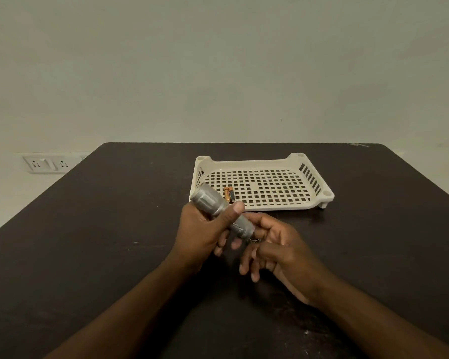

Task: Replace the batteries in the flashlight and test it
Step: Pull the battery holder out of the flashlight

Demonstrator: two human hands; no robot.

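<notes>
My left hand [205, 229] is wrapped around the middle of a silver flashlight [213, 203], thumb on top. The wide head points up and to the left, over the tray's near left corner. The tail end points down toward my right hand [275, 244]. That hand's fingers are cupped at the tail, where a small dark ring-like piece [254, 239] shows; whether it is pinched I cannot tell. Two orange and black batteries [229, 194] lie side by side in the cream tray [309, 203], just behind the flashlight.
The cream tray has a perforated floor and sits on a dark table [101, 229] right of centre. A white wall socket plate [46, 164] is on the wall beyond the table's left edge.
</notes>
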